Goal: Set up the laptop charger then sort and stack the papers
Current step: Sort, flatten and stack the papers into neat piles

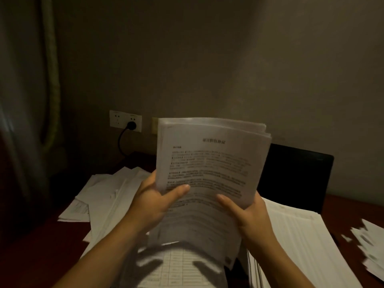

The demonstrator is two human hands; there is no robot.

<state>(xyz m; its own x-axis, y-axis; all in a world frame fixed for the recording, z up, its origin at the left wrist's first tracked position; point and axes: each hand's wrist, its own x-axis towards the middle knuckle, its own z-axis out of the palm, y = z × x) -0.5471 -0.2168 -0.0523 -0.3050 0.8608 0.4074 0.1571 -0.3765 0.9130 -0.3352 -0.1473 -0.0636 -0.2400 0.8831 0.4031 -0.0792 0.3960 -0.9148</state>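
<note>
I hold a thick sheaf of printed papers [209, 161] upright in front of me, above the desk. My left hand [158, 202] grips its lower left corner, thumb across the front page. My right hand [247, 213] grips its lower right edge, thumb on the front as well. A black charger plug [131, 125] sits in the white wall socket [125, 121], and its cable [121, 142] curves down behind the desk. The open laptop's dark screen [295, 175] stands behind the sheaf at the right.
Loose paper piles cover the dark red desk [31, 246]: a fanned heap at the left [104, 196], a table-printed sheet below my hands [178, 265], a stack at the right [299, 242], more sheets at the far right [372, 250]. A curtain [25, 100] hangs at the left.
</note>
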